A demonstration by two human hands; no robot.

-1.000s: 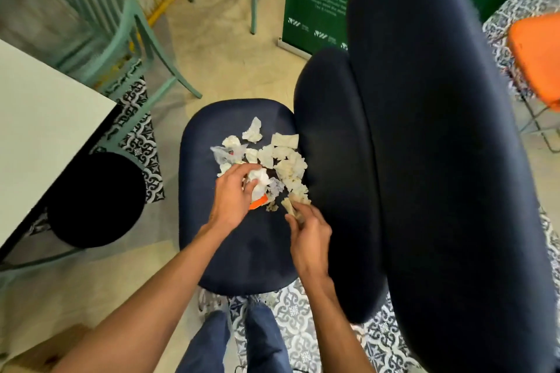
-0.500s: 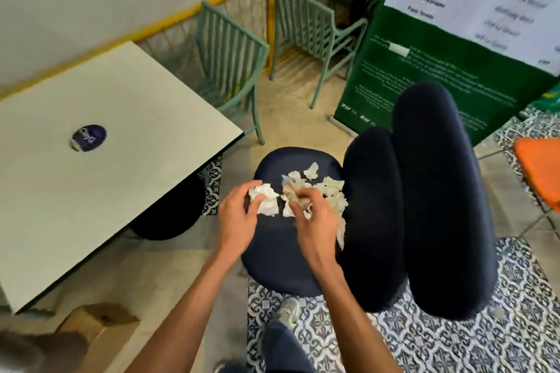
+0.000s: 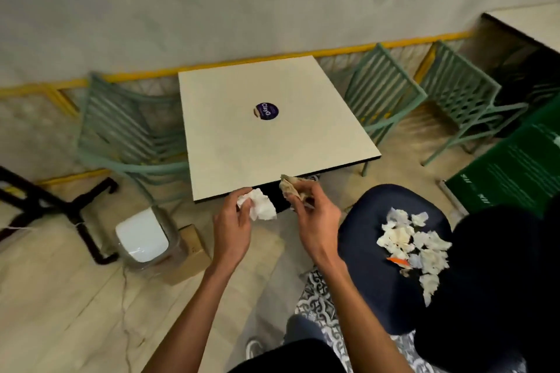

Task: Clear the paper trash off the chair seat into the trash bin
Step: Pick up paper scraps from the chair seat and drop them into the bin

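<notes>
Risk of scraps dropping onto the floor short of the trash bin [image 3: 141,236], well to the left, should either loose grip slacken. Left hand [image 3: 233,221] closed around a white paper wad [image 3: 260,204]. Right hand [image 3: 313,215] pinching a brownish crumpled paper [image 3: 290,185]. Most paper trash [image 3: 413,244] left on the chair seat [image 3: 363,251].

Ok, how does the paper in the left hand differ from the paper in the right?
The left hand holds a white crumpled wad, bulkier and mostly exposed. The right hand pinches a brownish scrap, smaller and partly hidden by fingers. Both are crumpled paper, held off the chair seat.
</notes>
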